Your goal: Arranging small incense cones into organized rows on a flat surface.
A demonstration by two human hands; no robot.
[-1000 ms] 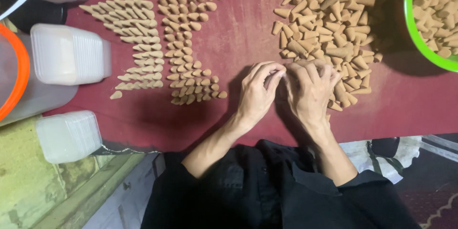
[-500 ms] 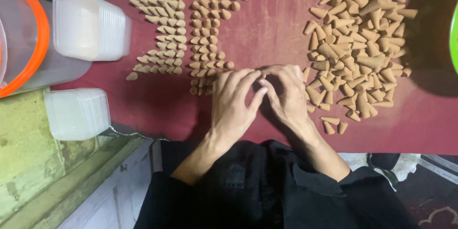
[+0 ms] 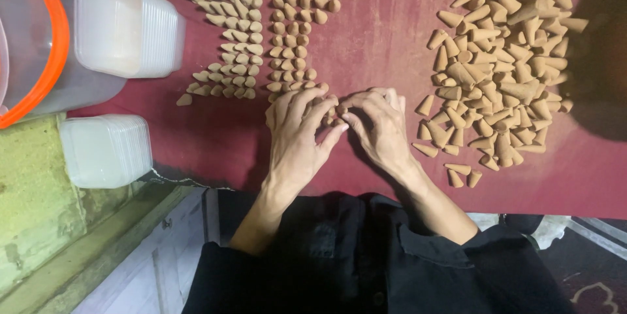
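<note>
Cones (image 3: 330,113) sit at centre, pinched between the fingertips of left hand (image 3: 297,134) and right hand (image 3: 379,124), each grip nearly closed on them, at the rows' (image 3: 290,46) 6 o'clock end. Loose pile (image 3: 503,66) lies at 3 o'clock on the maroon worktop (image 3: 385,33); tubs (image 3: 124,26) at 10 o'clock.

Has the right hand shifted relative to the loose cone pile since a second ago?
Yes. The right hand has drawn left, off the edge of the loose cone pile, toward the near end of the arranged rows.
</note>
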